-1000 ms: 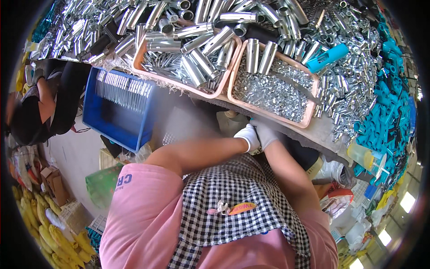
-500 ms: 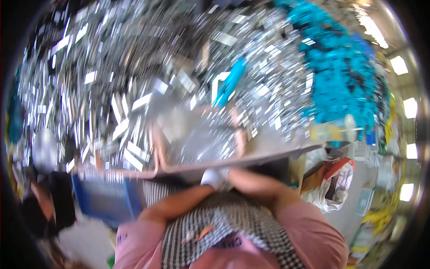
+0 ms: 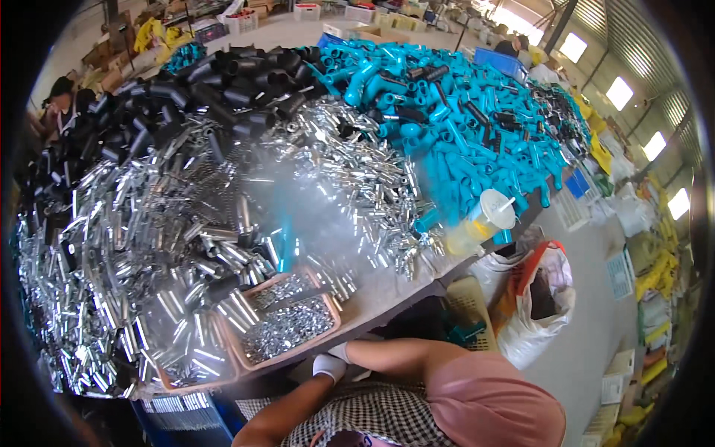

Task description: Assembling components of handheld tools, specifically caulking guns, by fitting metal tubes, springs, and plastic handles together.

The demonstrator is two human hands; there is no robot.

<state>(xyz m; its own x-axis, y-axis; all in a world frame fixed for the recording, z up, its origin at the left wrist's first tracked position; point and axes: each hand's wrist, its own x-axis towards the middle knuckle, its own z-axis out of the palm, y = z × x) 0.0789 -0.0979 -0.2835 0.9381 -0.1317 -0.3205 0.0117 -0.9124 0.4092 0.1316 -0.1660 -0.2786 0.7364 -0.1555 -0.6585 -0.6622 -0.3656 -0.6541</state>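
Both my hands are in white gloves, close together below the table's front edge. My left hand (image 3: 329, 366) is nearest the edge of the table (image 3: 387, 313), and my right hand (image 3: 340, 352) lies just beside it. Their fingers are hidden, so any held thing cannot be made out. Beyond the edge stands a pinkish tray (image 3: 298, 349) with small shiny metal parts in two sections. To its left, another tray (image 3: 165, 381) contains metal tubes, partly blurred. Piles of silver metal tubes (image 3: 357, 164), black plastic elbow pipes (image 3: 238, 89) and teal plastic pipe pieces (image 3: 462, 141) cover the table behind.
A lidded plastic cup with a straw (image 3: 497, 210) stands at the table's right edge. Below are a cream crate (image 3: 471, 302) and an open white sack (image 3: 547, 313). A blue crate (image 3: 179, 419) sits under the left side. Another person (image 3: 61, 104) is at the far left.
The view has swung up and steadied, bringing the far piles and the hall into sight. My hands remain together near the table edge.
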